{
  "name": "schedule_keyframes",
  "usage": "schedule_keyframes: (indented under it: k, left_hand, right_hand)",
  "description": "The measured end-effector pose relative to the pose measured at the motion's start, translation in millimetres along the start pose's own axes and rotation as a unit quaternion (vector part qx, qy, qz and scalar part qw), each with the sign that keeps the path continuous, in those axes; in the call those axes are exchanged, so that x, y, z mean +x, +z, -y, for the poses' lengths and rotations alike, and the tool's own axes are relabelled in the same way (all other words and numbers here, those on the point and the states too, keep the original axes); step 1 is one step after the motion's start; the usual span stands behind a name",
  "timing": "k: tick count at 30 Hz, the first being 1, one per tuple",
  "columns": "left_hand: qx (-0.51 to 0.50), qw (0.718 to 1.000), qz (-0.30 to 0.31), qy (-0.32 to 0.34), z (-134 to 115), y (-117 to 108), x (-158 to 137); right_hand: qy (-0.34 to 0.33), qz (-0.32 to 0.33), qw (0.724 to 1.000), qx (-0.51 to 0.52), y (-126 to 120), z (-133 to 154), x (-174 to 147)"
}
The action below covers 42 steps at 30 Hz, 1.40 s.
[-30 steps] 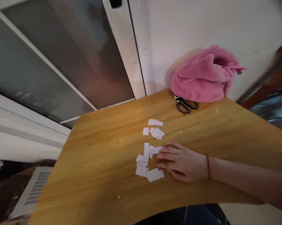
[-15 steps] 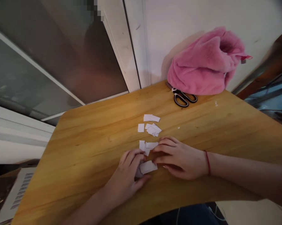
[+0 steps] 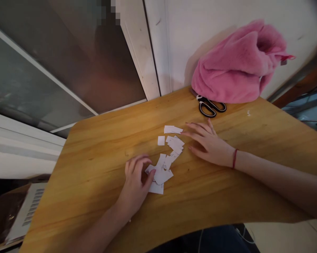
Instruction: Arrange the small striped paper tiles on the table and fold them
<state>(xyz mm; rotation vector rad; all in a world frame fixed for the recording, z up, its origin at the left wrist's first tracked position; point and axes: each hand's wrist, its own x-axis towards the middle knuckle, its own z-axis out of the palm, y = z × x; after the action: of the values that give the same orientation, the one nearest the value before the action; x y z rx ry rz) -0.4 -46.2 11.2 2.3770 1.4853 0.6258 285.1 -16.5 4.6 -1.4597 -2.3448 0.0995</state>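
Several small white paper slips lie on the wooden table (image 3: pixel 95 165) in front of me. A fanned pile of slips (image 3: pixel 163 174), some with dark pen marks, is beside my left hand (image 3: pixel 134 182). That hand's fingers are curved and apart, and its thumb tip rests on the pile's left edge. My right hand (image 3: pixel 211 144) has its fingers spread low over the table. Its index fingertip reaches the right end of the farthest slips (image 3: pixel 173 129). Between these groups lie more overlapping slips (image 3: pixel 175 144) and a single square slip (image 3: pixel 161 140).
Black-handled scissors (image 3: pixel 211 107) lie at the back, their blades hidden by a pink plush bag (image 3: pixel 232 70) against the wall. A small white scrap (image 3: pixel 248 113) is to the right. Glass panels (image 3: pixel 69 63) border the table's far left.
My right hand has moved away from me, off the near slips to the far ones. My left hand has shifted left and loosened, and the near slips now lie fanned out.
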Motion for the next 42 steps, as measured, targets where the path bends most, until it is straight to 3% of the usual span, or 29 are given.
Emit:
schedule_keyframes:
  k: [3, 7, 11, 15, 17, 20, 22, 25, 27, 29, 32, 34, 37, 42]
  left_hand:
    - [0.034, 0.999, 0.018, 0.022, -5.6, -2.1, -1.5]
    - [0.094, 0.987, 0.092, 0.089, -16.3, 7.8, -6.5]
    - [0.103, 0.990, 0.066, 0.068, -22.3, 24.3, -1.2]
    - [0.080, 0.995, 0.039, 0.045, -22.9, 34.0, 19.9]
    - [0.068, 0.996, 0.035, 0.041, -22.6, 37.2, 34.6]
    - [0.045, 0.997, 0.042, 0.050, -25.0, 42.5, 56.7]
    - [0.032, 0.994, 0.064, 0.082, -29.4, 46.3, 67.7]
    - [0.002, 0.983, 0.108, 0.152, -36.8, 48.2, 74.5]
    - [-0.034, 0.975, 0.127, 0.179, -38.4, 44.0, 72.3]
    - [-0.083, 0.977, 0.114, 0.163, -34.8, 35.0, 66.1]
    - [-0.128, 0.991, -0.046, 0.015, -21.2, 18.0, 52.5]
    - [-0.142, 0.987, -0.062, -0.028, -10.3, 8.8, 42.5]
    - [-0.158, 0.986, -0.008, -0.050, 3.7, 3.4, 31.1]
    - [-0.215, 0.973, -0.065, -0.059, 15.4, 13.2, 34.0]
  right_hand:
    - [0.034, -0.002, 0.999, 0.007, 0.7, -8.6, 5.8]
    - [0.012, 0.010, 1.000, 0.010, 8.3, -11.3, 20.4]
    - [-0.031, 0.047, 0.997, 0.046, 17.6, -10.6, 40.3]
    - [-0.084, 0.098, 0.977, 0.172, 15.5, 6.1, 41.0]
    - [-0.087, 0.124, 0.944, 0.294, 11.7, 19.7, 33.9]
    - [0.001, 0.141, 0.844, 0.517, 8.9, 30.7, 26.2]
    - [0.079, 0.083, 0.784, 0.610, 11.0, 25.8, 27.4]
    - [0.165, -0.067, 0.748, 0.640, 16.7, 7.3, 34.3]
    - [0.184, -0.127, 0.767, 0.602, 18.3, -1.7, 36.1]
    - [0.157, -0.131, 0.828, 0.522, 16.9, -1.5, 32.4]
    - [0.048, -0.052, 0.940, 0.335, 14.3, 15.6, 19.7]
    - [-0.024, 0.008, 0.979, 0.203, 16.3, 32.0, 12.3]
    - [-0.058, 0.034, 0.995, 0.070, 26.4, 53.4, 12.9]
    - [-0.044, 0.050, 0.998, 0.020, 46.6, 77.1, 50.0]
